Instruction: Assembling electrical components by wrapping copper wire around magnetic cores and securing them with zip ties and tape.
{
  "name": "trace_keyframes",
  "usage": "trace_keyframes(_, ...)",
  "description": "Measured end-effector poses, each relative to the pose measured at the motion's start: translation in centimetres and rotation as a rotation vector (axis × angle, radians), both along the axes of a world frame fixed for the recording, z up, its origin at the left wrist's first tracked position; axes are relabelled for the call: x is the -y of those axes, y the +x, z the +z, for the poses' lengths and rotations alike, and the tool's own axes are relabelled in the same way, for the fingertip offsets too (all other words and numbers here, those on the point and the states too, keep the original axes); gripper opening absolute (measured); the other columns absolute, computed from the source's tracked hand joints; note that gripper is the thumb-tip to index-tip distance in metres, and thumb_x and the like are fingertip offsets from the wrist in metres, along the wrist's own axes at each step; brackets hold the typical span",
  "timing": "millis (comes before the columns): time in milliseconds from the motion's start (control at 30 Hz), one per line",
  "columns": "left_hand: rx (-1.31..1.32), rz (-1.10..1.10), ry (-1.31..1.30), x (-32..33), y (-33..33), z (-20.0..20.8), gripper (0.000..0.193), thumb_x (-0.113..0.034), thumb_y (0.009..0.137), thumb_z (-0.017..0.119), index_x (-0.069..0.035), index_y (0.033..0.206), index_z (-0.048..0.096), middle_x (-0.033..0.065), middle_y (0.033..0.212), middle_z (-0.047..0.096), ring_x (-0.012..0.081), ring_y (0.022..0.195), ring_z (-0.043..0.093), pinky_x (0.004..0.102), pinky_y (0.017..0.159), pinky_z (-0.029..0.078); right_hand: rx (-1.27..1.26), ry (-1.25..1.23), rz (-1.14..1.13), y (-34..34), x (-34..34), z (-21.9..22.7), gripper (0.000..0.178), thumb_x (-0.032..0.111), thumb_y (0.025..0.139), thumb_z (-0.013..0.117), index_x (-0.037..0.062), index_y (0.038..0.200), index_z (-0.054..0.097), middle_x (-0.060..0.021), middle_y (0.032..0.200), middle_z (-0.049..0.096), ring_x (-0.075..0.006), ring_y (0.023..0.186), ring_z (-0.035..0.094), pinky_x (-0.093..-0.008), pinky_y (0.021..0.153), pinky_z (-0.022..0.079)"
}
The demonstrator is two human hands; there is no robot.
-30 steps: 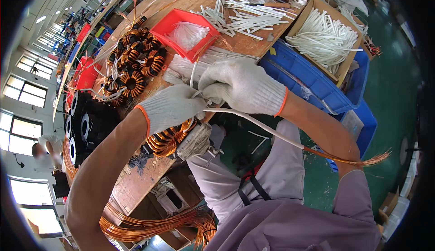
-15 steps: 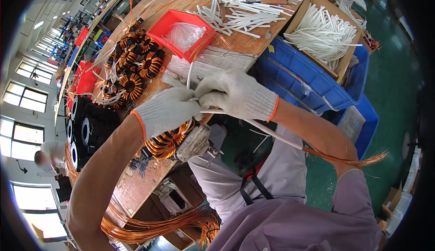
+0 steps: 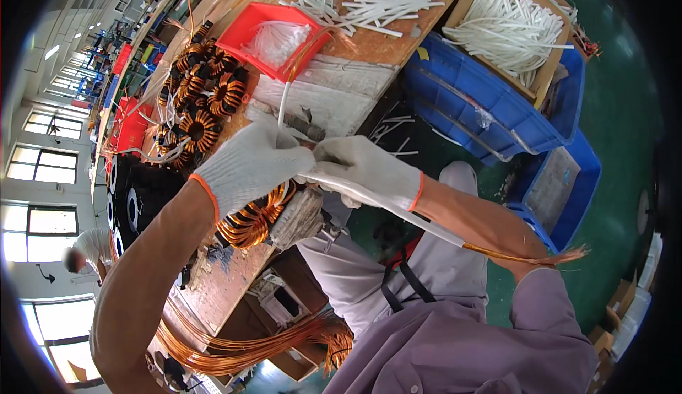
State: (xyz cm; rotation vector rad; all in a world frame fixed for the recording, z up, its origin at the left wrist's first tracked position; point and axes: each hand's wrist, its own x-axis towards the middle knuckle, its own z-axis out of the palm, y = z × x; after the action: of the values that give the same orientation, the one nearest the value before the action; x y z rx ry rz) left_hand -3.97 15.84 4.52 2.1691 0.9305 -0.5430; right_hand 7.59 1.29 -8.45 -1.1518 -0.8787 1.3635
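Both hands wear white knit gloves with orange cuffs and meet above the bench edge. My left hand (image 3: 259,163) is closed, its thumb and fingers pinching a white-sleeved copper wire. My right hand (image 3: 373,170) curls its fingers round the same wire close beside it; the exact grip point is hidden by the gloves. From there the white sleeve (image 3: 433,228) runs under my right wrist and ends in loose copper strands (image 3: 504,253). Another white-sleeved end (image 3: 284,104) rises beyond my left hand. Just below the hands sits a copper-wound ring coil (image 3: 256,218) against a worn, pale block (image 3: 300,218).
Finished ring coils (image 3: 197,131) pile up at left, beside a red tray (image 3: 234,44) of clear ties. White tubes (image 3: 387,3) lie on the bench. A carton (image 3: 462,3) of tubes rests on a blue crate (image 3: 455,103). Copper wire (image 3: 234,362) hangs below.
The view has shifted slightly. My hands have moved a little down and left with the wire, and my right hand has turned. A dark rod behind them now shows.
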Motion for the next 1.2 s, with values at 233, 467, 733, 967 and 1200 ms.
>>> trace_keyframes(233,0.014,-0.038,0.064,-0.4,-0.1,-0.4,0.042,-0.037,0.099,0.068,0.002,0.090,0.081,-0.0025,0.068,0.062,0.0056,0.061,0.051,0.0267,0.055,0.038,0.494,-0.083,-0.415,0.1,0.0,-9.2,0.022,0.019,0.105,0.064,-0.0024,0.108,0.070,-0.0165,0.086,0.073,-0.0272,0.072,0.071,-0.0381,0.065,0.054)
trace_keyframes(467,-0.026,-0.005,0.026,0.3,-0.3,0.1,0.056,-0.050,0.105,0.065,0.003,0.098,0.081,-0.0015,0.077,0.067,0.0052,0.068,0.055,0.0258,0.060,0.042,-0.464,0.193,-0.150,1.7,1.5,-2.0,0.035,0.029,0.114,0.059,-0.0028,0.121,0.072,-0.0077,0.088,0.073,-0.0120,0.065,0.067,-0.0260,0.056,0.056)
trace_keyframes(733,-0.064,0.035,-0.073,0.3,-0.1,-0.4,0.054,-0.047,0.105,0.070,0.006,0.108,0.081,-0.0005,0.086,0.072,0.0041,0.080,0.060,0.0234,0.070,0.047,-0.182,0.069,0.065,2.0,0.8,0.4,0.024,0.024,0.109,0.067,0.0005,0.106,0.073,-0.0030,0.080,0.067,-0.0059,0.058,0.060,-0.0237,0.049,0.047)
trace_keyframes(967,-0.082,-0.072,0.046,0.2,0.5,0.5,0.034,-0.031,0.095,0.070,0.002,0.089,0.081,0.0002,0.069,0.063,0.0058,0.068,0.054,0.0270,0.060,0.041,0.789,0.158,-0.539,1.9,-1.2,-7.1,0.016,0.015,0.097,0.066,0.0010,0.094,0.073,-0.0234,0.084,0.072,-0.0399,0.074,0.073,-0.0438,0.064,0.055)
trace_keyframes(1200,0.089,0.000,-0.083,-1.3,0.7,-0.6,0.049,-0.041,0.106,0.057,0.001,0.101,0.082,0.0042,0.084,0.075,0.0111,0.073,0.062,0.0278,0.067,0.047,0.530,0.527,-0.601,-3.2,3.8,-4.4,0.062,0.028,0.106,0.070,0.0021,0.158,0.048,-0.0263,0.119,0.076,-0.0315,0.091,0.079,-0.0386,0.078,0.062)
